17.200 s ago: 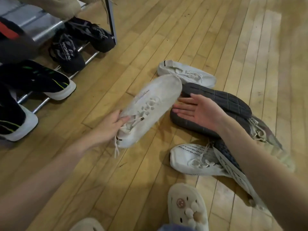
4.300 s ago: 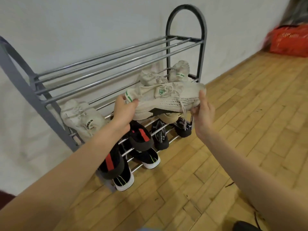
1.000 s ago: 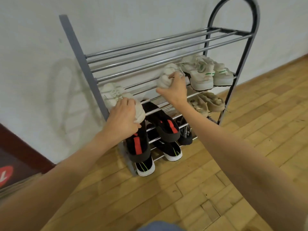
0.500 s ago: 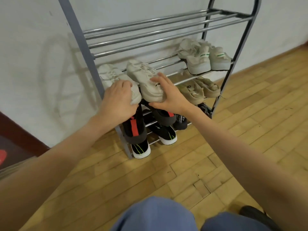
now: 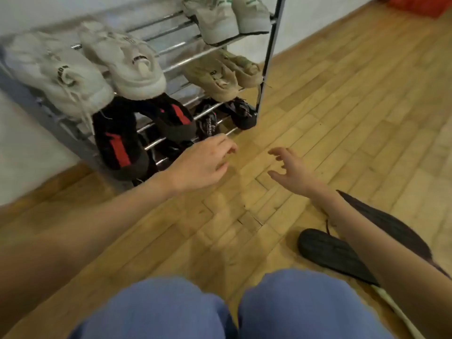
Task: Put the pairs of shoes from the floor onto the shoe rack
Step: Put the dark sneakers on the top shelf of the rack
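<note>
The metal shoe rack (image 5: 267,57) stands against the white wall at the upper left. A pair of white sneakers (image 5: 97,62) rests on its left side, above a black pair with red stripes (image 5: 137,133). Pale sneakers with green marks (image 5: 227,18) and a beige pair (image 5: 222,74) fill the right side, with small black shoes (image 5: 220,116) below. My left hand (image 5: 203,162) and my right hand (image 5: 291,170) hover empty over the floor in front of the rack, fingers apart. A black shoe lying sole up (image 5: 335,255) is on the floor under my right forearm.
Wooden plank floor (image 5: 354,118) stretches to the right. My knees in blue trousers (image 5: 220,309) fill the bottom of the view. A red object (image 5: 420,6) sits at the top right corner. Another dark shoe (image 5: 389,223) lies partly hidden behind my right arm.
Both hands have let go of the white sneakers on the rack and pulled back and down toward the floor. The view has tilted down, bringing the black shoe on the floor into sight.
</note>
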